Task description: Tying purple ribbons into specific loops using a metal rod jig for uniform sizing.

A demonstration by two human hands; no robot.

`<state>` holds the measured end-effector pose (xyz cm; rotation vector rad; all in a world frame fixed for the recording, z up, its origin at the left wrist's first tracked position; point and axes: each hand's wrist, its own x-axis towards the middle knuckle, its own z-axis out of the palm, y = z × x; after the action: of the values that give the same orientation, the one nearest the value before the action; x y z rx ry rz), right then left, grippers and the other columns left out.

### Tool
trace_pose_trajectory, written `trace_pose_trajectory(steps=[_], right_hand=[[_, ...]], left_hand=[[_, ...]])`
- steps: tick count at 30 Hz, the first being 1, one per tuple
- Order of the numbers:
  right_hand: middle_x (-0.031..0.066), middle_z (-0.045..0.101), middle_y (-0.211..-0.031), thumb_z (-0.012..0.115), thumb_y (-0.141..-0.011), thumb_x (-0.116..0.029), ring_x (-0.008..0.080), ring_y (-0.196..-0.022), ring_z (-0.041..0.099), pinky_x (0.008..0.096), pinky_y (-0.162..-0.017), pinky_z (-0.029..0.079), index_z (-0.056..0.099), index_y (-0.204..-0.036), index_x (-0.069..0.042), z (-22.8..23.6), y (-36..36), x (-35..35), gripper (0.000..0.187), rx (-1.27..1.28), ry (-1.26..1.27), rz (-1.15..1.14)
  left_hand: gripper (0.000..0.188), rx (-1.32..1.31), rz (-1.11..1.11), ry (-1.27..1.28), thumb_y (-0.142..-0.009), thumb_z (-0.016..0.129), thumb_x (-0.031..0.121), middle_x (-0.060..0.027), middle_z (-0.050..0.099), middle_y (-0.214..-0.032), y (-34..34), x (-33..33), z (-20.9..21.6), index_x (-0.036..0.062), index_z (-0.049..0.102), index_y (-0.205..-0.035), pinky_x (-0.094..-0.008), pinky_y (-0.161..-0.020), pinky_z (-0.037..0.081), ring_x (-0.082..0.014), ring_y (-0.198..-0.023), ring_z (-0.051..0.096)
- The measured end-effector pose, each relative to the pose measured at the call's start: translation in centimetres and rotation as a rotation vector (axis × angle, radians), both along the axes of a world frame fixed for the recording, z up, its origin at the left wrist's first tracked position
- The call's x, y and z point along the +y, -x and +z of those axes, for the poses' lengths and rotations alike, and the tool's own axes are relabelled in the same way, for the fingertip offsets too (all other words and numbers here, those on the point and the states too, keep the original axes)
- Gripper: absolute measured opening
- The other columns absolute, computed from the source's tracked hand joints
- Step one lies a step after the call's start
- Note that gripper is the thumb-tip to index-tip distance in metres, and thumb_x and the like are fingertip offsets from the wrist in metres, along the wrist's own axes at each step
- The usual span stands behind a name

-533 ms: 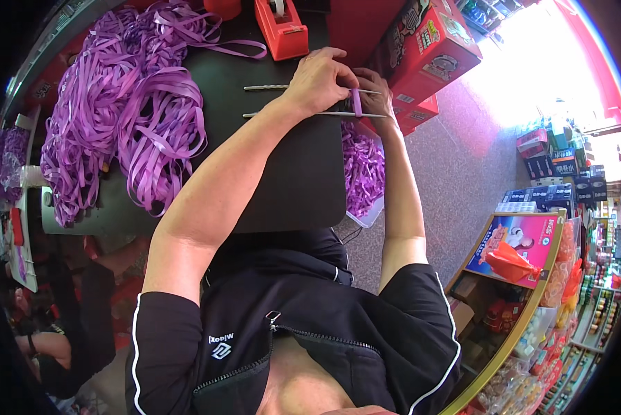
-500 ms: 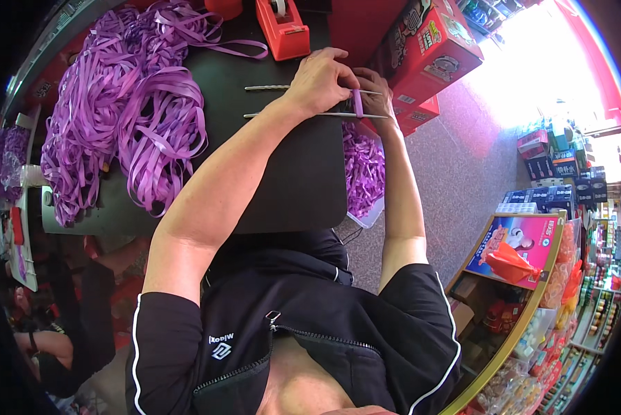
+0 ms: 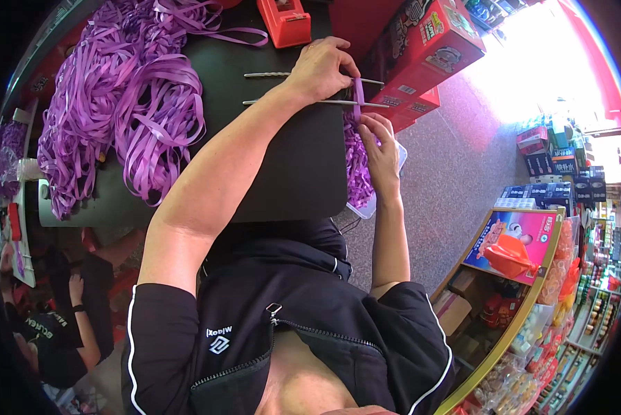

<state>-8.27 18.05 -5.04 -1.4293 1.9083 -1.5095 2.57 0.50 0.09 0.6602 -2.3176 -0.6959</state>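
Two thin metal rods lie side by side across the right edge of the black table: a twisted rod (image 3: 267, 74) on the far side and a smooth rod (image 3: 324, 102) nearer me. A purple ribbon (image 3: 358, 93) crosses both near their right ends, beyond the table edge. My left hand (image 3: 318, 69) is over the rods, its bent thumb and index finger closed at the ribbon's far end. On the near side, my right hand (image 3: 380, 149) pinches the ribbon just past the smooth rod. The fingertips partly hide the ribbon's ends.
A big heap of purple ribbon (image 3: 96, 104) covers the left of the table (image 3: 289, 173). A red tape dispenser (image 3: 285, 24) stands at the back. Below the right edge, a white tub (image 3: 369, 207) holds short purple pieces. Red boxes (image 3: 428, 52) stack beyond. A person (image 3: 65, 339) sits at lower left.
My right hand has come from beyond the rods toward me, to the near side of the smooth rod. The ribbon now reaches further over the rods. The person at lower left has shifted.
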Motion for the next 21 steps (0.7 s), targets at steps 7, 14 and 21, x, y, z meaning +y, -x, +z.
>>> trace_pose_trajectory(steps=[7,14,21], right_hand=[[0.0116,0.063,-0.100,0.064,-0.083,-0.016,0.0248,-0.094,0.060,0.0311,-0.086,0.045,0.067,-0.099,-0.001,4.0,0.0,0.0,0.021,0.057,-0.135,-0.039],[-0.0009,0.060,-0.076,0.064,-0.085,-0.028,0.0077,-0.069,0.053,0.0226,-0.061,0.040,0.068,-0.096,0.000,4.8,1.0,-0.6,0.030,-0.555,-0.281,0.093],[-0.0045,0.059,-0.074,0.065,-0.085,-0.029,0.0031,-0.058,0.042,0.0184,-0.053,0.031,0.069,-0.089,-0.006,5.8,1.6,-0.6,0.024,-0.666,-0.299,0.173]], left_hand=[[0.020,-0.129,0.002,0.051,-0.068,0.070,0.018,-0.0080,0.066,-0.100,0.5,0.1,0.5,0.0147,0.071,-0.087,-0.0367,-0.097,0.040,-0.0278,-0.116,0.050],[0.029,-0.133,-0.150,-0.098,-0.075,0.062,0.014,-0.0143,0.066,-0.101,-0.1,-0.7,1.2,0.0041,0.067,-0.102,-0.0354,-0.089,0.046,-0.0285,-0.102,0.061],[0.029,0.077,0.036,-0.565,-0.083,0.049,0.007,-0.0162,0.066,-0.092,-2.8,5.6,3.6,-0.0031,0.059,-0.109,-0.0322,-0.075,0.052,-0.0216,-0.087,0.064]])
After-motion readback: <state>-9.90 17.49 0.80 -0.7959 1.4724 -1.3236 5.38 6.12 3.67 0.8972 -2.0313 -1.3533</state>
